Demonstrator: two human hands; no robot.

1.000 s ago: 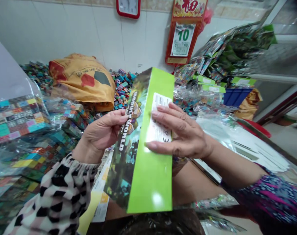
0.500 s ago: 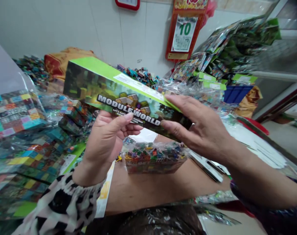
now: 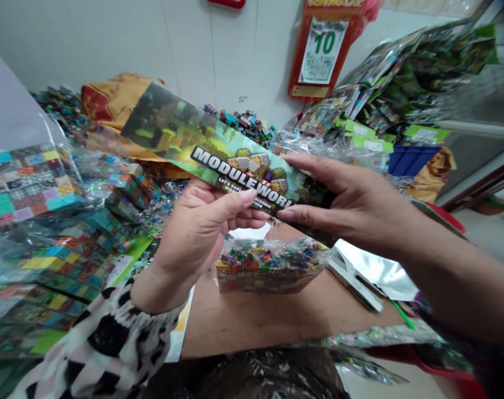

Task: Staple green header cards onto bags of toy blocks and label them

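Printed card (image 3: 222,149), marked "MODULE WORLD", slanting across the centre of the frame, in two hands.
Left hand (image 3: 193,233): pinching the card's lower edge, thumb on the printed face; right hand (image 3: 364,205): gripping its right end between thumb and fingers. Below centre, on the brown desk (image 3: 252,327): one clear packet (image 3: 268,274) of small coloured bricks; just right of it, one metal stapler (image 3: 355,280). Upper right of centre, on the wall: one red-framed calendar (image 3: 323,52), showing 10.
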